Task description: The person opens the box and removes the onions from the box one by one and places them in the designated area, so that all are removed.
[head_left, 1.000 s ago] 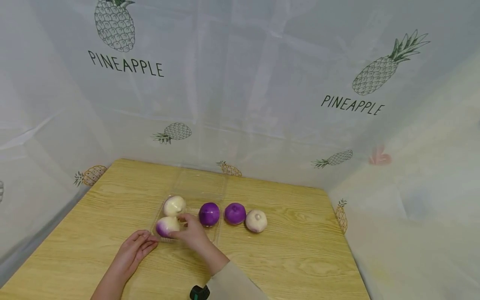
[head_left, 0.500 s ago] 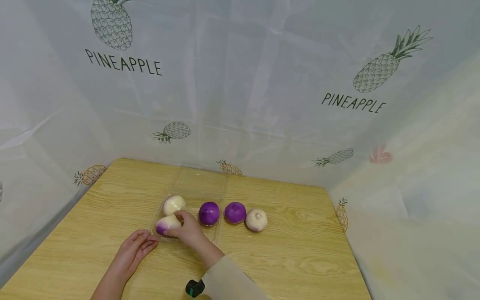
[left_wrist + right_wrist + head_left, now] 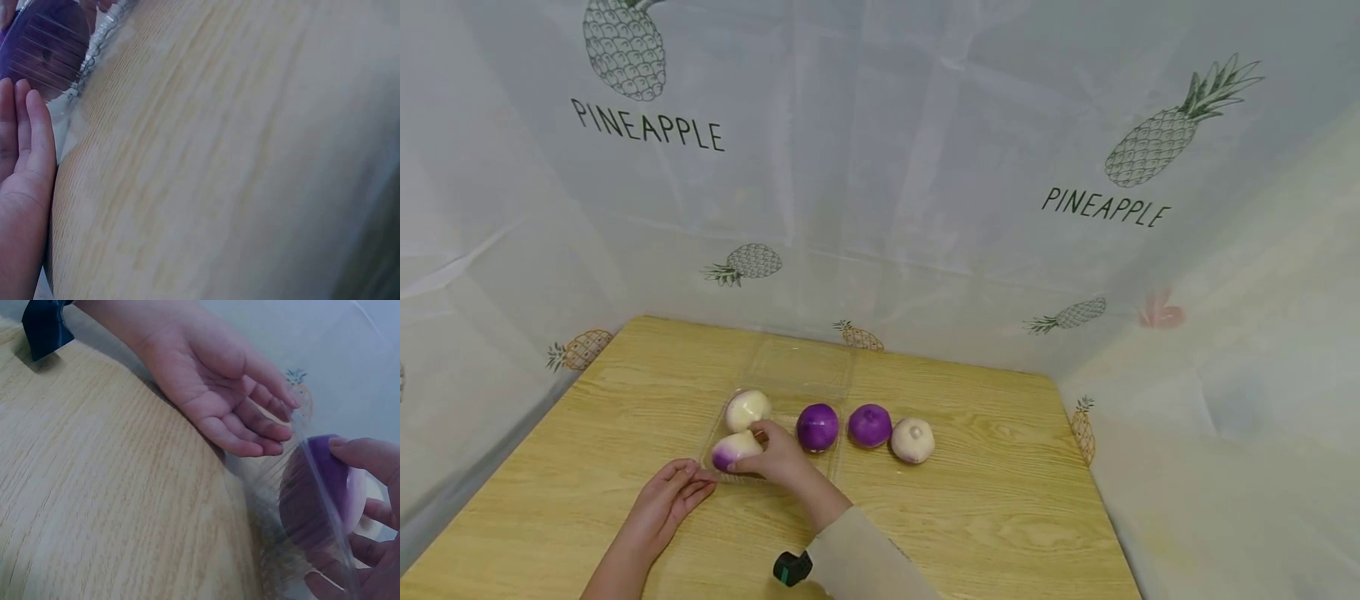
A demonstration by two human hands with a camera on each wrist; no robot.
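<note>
My right hand grips a white turnip with a purple end, thumb and fingers around its side, in the front left of a clear plastic clamshell box. The box stands with its lid laid back. Behind the gripped turnip sits another pale turnip. A turnip with its purple side up is at the box's right. My left hand touches the box's front left corner. Its fingers look fairly straight in the left wrist view. In the right wrist view the gripped turnip shows partly through the clear wall.
Right of the box, a purple turnip and a whitish turnip lie side by side on the wooden table. A pineapple-print sheet hangs behind the table. A dark band sits on the left wrist.
My right hand has shifted slightly left and tightened around the turnip, which has turned a little. The left hand stays at the box corner. The other turnips have not moved.
</note>
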